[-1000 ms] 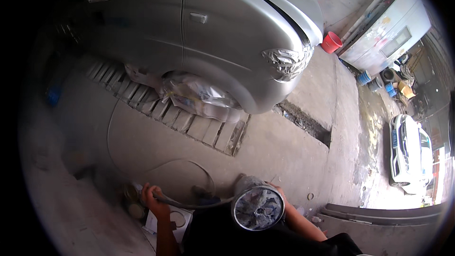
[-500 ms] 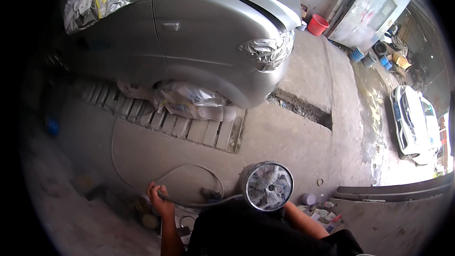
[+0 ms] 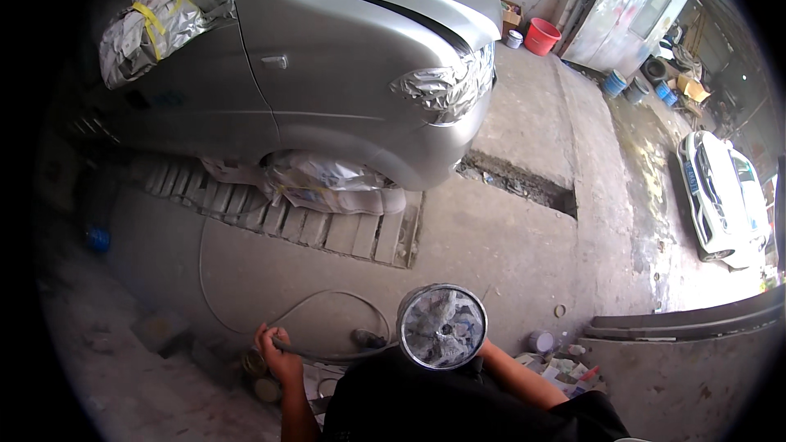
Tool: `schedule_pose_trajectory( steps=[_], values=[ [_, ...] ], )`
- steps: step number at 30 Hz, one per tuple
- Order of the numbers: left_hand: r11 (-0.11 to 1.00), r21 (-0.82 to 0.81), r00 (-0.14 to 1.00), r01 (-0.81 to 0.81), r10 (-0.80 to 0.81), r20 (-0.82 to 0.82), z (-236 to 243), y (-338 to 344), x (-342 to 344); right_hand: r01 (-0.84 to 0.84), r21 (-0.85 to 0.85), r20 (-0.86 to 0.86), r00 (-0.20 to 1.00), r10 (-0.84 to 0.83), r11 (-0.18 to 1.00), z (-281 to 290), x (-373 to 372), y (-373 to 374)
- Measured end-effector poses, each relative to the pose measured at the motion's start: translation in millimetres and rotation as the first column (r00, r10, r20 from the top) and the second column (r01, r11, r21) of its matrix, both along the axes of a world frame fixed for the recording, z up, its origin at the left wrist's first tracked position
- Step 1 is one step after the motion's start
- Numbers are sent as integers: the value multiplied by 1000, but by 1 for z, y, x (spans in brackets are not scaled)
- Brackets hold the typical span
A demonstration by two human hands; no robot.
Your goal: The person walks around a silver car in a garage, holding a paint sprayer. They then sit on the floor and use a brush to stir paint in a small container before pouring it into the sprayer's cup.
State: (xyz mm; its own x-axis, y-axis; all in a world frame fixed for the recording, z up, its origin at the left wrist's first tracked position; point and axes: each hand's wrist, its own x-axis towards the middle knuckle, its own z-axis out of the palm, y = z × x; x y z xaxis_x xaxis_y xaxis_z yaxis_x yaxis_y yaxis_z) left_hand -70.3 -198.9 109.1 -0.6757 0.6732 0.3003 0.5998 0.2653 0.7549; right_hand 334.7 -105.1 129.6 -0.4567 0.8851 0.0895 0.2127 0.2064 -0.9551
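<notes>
While one round cup [image 3: 443,323], silver-rimmed and smeared pale and dark grey, sat near you, just right of centre, your left hand [image 3: 280,352] had its fingers clamped on one grey hose [image 3: 336,355] at near left. Your right hand [image 3: 485,349] was mostly hidden behind the cup, so its fingers' state could not be told. Beyond stood one silver car [image 3: 344,86] at far left and one white car [image 3: 725,205] at far right.

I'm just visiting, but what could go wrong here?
Possibly these:
1. The left hand grips a hose that loops across the floor, so it might snag or trip someone.
2. An open trench lies in the floor by the front of the silver car; a careless step could land in it.
3. The right hand is mostly hidden behind the round canister, so its hold can't be judged; a knock might tip the canister.
</notes>
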Motion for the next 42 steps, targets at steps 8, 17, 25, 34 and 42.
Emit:
schedule_pose_trajectory(
  steps=[8,17,25,34,42],
  values=[
    [999,-36,997,-8,5,-73,10,-3,6,-8,-6,92,996,8,1000,1,0,1],
    [1000,16,998,-4,5,-64,5,-7,4,-20,21,120,993,17,1000,-17,3,-5],
    [1000,9,996,7,-6,-89,5,-10,1,-47,34,161,986,41,998,-13,2,-7],
    [1000,30,998,7,-6,-55,9,-7,4,9,-14,76,997,-8,1000,12,-8,-6],
    [1000,-21,987,8,-11,-161,6,-12,1,34,-51,60,998,-31,998,-8,-4,-10]
  ],
)
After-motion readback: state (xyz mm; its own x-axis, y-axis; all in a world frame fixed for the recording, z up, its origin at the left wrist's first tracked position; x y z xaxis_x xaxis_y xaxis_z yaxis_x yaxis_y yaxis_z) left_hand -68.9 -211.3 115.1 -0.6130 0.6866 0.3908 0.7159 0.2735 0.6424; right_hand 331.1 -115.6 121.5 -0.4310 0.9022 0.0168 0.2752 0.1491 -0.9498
